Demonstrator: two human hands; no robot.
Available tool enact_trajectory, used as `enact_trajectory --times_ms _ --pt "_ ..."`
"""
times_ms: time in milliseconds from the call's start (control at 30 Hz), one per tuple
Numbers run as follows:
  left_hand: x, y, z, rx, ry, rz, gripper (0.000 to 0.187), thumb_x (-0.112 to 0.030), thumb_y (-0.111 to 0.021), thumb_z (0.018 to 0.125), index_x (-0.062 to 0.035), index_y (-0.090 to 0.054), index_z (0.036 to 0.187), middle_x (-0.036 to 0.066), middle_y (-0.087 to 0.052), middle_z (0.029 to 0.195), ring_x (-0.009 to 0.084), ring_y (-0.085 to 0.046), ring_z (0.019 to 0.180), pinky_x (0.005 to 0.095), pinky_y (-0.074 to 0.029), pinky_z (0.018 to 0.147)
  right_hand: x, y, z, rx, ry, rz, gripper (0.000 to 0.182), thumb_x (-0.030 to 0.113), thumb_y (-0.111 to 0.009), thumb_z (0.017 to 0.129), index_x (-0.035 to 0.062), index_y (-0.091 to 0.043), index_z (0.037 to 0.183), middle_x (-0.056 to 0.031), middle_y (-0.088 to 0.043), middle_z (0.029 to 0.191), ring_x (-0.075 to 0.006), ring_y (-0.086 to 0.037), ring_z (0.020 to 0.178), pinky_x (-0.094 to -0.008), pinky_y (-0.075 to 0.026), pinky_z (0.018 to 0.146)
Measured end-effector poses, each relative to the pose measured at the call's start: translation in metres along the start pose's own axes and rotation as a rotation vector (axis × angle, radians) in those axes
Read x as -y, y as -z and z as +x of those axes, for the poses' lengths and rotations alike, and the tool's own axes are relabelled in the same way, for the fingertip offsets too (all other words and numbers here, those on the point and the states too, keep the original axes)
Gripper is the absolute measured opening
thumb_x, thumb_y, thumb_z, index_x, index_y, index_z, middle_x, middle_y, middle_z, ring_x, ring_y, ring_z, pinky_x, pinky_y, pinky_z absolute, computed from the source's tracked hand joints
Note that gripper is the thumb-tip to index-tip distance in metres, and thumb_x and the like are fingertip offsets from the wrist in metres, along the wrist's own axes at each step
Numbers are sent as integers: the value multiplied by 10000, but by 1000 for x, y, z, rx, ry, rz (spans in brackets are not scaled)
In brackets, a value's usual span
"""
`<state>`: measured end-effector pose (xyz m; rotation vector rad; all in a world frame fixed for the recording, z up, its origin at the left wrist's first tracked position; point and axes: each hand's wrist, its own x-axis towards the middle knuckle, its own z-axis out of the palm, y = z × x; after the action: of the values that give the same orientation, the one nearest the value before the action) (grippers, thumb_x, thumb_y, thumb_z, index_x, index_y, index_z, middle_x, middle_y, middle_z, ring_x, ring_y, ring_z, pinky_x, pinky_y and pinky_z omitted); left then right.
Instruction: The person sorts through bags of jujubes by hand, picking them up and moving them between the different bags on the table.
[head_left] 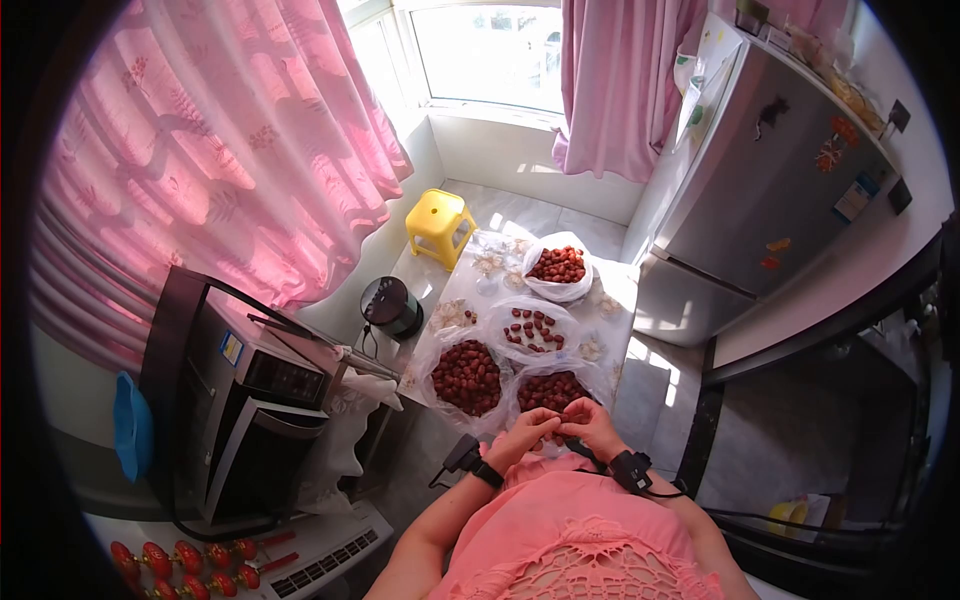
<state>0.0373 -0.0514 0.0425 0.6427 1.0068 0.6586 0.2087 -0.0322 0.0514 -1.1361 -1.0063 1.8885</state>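
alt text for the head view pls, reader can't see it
A person's left hand and right hand meet at the fingertips by a patterned table bearing four plastic bags of small dark red fruit, with a yellow stool and pink curtains beyond.

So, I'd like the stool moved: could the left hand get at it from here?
Probably not: the left hand is at the near edge of the table, and the stool stands by its far left corner.

A pink openwork top [590, 515] with cabled black wristbands [631, 471]
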Motion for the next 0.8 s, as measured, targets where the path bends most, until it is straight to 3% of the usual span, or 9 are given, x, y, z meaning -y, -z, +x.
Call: enact_trajectory --times_ms 67,200,267,400,500,600,667,800 --pt "4 3 2 -26 -79 3 241 -250 -576 825 -77 -550 991 -30 -554 761 19 -455 588 153 -265 427 1 0 -1 7 0 -27 197 46 -642 746 48 -520 900 -28 -576 816 -105 -561 705 -221 -449 582" --pt "0 -3 -1 -116 -136 65 199 -195 -598 815 -77 -560 971 -50 -496 725 16 -416 585 154 -291 455 9 -3 -2 -51 -46 -82 185 78 -627 770 46 -538 930 -23 -581 831 -92 -547 717 -210 -443 598" --pt "1 -6 1 -121 -394 159 206 -173 -596 811 -71 -560 986 -36 -545 796 26 -455 627 167 -337 492 10 -4 -2 -57 -104 -50 177 104 -612 790 43 -548 943 -16 -585 842 -83 -536 728 -207 -441 622" --pt "-12 -11 -7 -129 -369 102 218 -171 -615 794 -69 -574 981 -23 -572 841 40 -482 672 180 -368 534 11 -3 -1 -40 -84 -32 175 102 -617 788 42 -548 937 -14 -587 853 -81 -538 740 -208 -439 629" --pt "-26 -15 -16 -186 -231 140 217 -177 -633 775 -62 -592 954 -17 -574 821 42 -483 695 179 -381 566 10 -1 -2 -18 -46 -86 185 112 -612 791 47 -545 951 -17 -585 879 -90 -545 769 -217 -442 664" --pt "-13 -9 -8 -181 -260 176 190 -166 -630 766 -58 -605 919 -16 -574 804 44 -484 695 180 -383 571 9 -1 -2 22 -52 -67 189 84 -615 783 41 -541 952 -26 -588 871 -96 -555 772 -221 -447 673" --pt "-1 -5 0 -186 -394 233 166 -148 -614 766 -60 -605 907 -16 -571 798 41 -480 672 180 -378 543 6 1 0 73 -94 -33 192 69 -617 779 36 -537 950 -34 -588 873 -101 -561 776 -227 -452 680" --pt "6 1 6 -168 -387 262 152 -154 -609 767 -69 -601 893 -24 -560 776 39 -470 654 185 -361 508 3 1 0 97 -104 -53 190 98 -615 788 35 -533 947 -33 -587 864 -104 -561 763 -229 -458 666"
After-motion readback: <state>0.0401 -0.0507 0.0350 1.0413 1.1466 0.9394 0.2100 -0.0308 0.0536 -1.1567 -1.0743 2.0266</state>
